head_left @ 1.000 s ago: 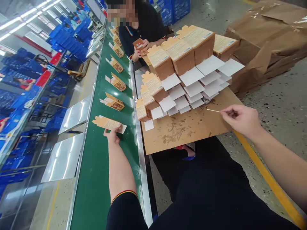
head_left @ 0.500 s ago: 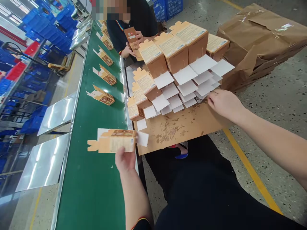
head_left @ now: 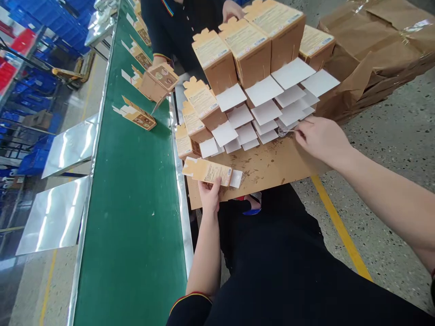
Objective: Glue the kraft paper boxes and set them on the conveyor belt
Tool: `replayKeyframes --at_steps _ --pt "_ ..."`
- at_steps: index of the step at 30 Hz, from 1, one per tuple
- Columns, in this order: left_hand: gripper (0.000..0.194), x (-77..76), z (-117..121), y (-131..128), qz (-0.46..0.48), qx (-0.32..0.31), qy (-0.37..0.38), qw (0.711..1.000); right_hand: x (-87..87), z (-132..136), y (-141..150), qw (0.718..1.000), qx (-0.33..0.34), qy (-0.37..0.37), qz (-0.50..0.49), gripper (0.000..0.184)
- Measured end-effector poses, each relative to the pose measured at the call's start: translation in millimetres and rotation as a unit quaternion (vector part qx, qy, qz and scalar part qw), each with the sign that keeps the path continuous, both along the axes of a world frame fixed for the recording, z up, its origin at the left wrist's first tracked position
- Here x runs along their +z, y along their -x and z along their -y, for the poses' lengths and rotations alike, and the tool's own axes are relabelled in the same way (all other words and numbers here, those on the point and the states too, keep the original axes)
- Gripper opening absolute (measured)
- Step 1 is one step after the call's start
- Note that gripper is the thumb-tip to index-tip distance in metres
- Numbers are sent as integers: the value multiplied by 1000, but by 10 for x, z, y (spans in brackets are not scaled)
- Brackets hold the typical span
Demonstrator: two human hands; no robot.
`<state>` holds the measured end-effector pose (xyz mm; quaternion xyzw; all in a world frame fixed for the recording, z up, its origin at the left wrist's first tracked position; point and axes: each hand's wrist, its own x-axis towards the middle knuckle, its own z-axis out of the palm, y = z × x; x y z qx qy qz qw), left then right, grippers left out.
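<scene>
My left hand (head_left: 210,194) grips a small tan carton (head_left: 212,173), thumb on its printed side, above the front of the brown cardboard surface (head_left: 272,167). White flaps stick out of the carton's right end. My right hand (head_left: 322,138) is closed at the right of the stacked cartons (head_left: 251,59), its fingertips pinched together. A thin strand runs from those fingertips to a small clear, shiny item (head_left: 282,131) under the stack's white flaps (head_left: 263,127). What exactly the fingers hold is too small to tell.
A green conveyor belt (head_left: 136,217) runs along the left, carrying several open cartons (head_left: 137,115). Across from me a co-worker (head_left: 200,36) holds another carton (head_left: 159,81) over the belt. Brown paper-wrapped bundles (head_left: 377,50) stand at the right.
My left hand has moved right with the carton, from over the belt to over the cardboard. The co-worker's carton has come over the belt. My right hand stays at the stack; the view has shifted slightly.
</scene>
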<state>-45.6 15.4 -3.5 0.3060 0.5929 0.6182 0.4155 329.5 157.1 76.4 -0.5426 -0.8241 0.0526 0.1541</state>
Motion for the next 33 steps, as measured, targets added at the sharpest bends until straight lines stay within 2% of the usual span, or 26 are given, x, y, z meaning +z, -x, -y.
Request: replayKeyframes --at_steps 3,7,10,13,17,22,27,30,33 --pt "89 6 -7 2 -17 -1 5 1000 -35 462 162 993 -17 18 -115 21" --pt "89 40 -25 23 -33 2 5 999 -346 976 763 962 48 58 -262 18" --pt "91 80 -34 44 -38 -11 10 999 -612 1110 1174 952 81 74 -285 21" --pt "92 102 -28 39 -40 -25 6 999 -765 1122 1344 956 116 73 -261 25" --pt "90 96 -7 -2 -60 -6 -1 998 -816 1132 1313 951 172 80 -244 26" --pt "97 118 12 -18 -67 -18 6 998 -821 1087 1254 952 144 81 -257 23" --pt "105 52 47 -123 -111 5 -19 994 -771 1108 1202 944 164 92 -273 25" --pt "109 -10 104 -233 -150 11 -35 988 -708 1154 1081 941 111 86 -308 22" --pt "108 -8 168 -317 -179 -3 -28 983 -648 1191 933 936 53 75 -339 20"
